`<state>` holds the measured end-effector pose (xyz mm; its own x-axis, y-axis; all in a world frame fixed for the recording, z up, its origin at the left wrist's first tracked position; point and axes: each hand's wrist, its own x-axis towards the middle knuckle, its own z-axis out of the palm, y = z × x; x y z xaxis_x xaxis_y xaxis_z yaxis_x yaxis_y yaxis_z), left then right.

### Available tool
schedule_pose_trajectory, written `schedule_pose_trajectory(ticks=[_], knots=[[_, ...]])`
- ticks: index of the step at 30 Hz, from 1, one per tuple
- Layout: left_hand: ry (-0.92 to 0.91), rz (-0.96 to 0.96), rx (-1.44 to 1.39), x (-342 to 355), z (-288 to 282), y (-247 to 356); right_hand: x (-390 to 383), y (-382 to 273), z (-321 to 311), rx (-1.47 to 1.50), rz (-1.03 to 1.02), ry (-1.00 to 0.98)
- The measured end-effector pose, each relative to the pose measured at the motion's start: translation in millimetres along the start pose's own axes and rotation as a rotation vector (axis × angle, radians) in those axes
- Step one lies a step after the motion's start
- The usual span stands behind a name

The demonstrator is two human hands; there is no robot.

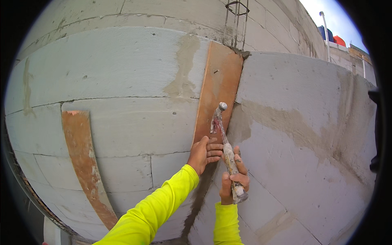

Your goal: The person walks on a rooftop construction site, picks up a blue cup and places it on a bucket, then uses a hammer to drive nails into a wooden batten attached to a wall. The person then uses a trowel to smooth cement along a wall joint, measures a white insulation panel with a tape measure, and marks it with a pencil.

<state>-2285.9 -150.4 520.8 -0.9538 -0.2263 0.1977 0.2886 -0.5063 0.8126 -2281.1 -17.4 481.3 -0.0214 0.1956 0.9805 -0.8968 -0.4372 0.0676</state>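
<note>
Two pale block walls meet in a corner, and an orange-brown board (222, 81) stands upright on the left wall (126, 69), its right edge running along the joint with the right wall (294, 163). The right hand grasps a hammer (229, 158) by its handle, the head raised and near the board's lower part. The left hand (203, 154) has its fingers stretched out and curled round nothing visible, at the board's lower end; whether it presses the board I cannot tell. Bare wall lies open to the right of the hammer and between the board and a second strip (83, 147) farther left. A small nail (216, 71) shows high on the board. The left hand hides the board's lower edge, the left sleeve (159, 204) covers the strip's bottom, and the handle masks part of the right palm. The far steel bars (237, 24) are cut off above; a dark shape (374, 130) at the right rim is hard to make out.
</note>
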Motion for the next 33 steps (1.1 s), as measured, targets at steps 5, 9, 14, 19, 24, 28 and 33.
schedule_pose_trajectory(ticks=[5,9,14,19,24,28,33], knots=[[0.044,0.002,0.167,-3,-1,0,54,12,25,0.179,-0.128,0.218],[0.037,0.097,0.489,-9,3,7,114,36,36,0.245,-0.231,0.249],[0.053,0.533,0.633,-5,9,27,152,60,52,0.314,-0.179,0.219],[0.088,0.942,0.871,19,11,52,148,72,60,0.391,-0.117,0.208],[0.163,0.979,0.963,33,4,55,150,59,53,0.231,-0.127,0.153],[0.257,1.084,1.026,39,1,46,184,40,52,0.078,-0.136,0.116],[0.286,1.219,1.115,39,-2,38,232,21,51,0.032,-0.073,-0.03]])
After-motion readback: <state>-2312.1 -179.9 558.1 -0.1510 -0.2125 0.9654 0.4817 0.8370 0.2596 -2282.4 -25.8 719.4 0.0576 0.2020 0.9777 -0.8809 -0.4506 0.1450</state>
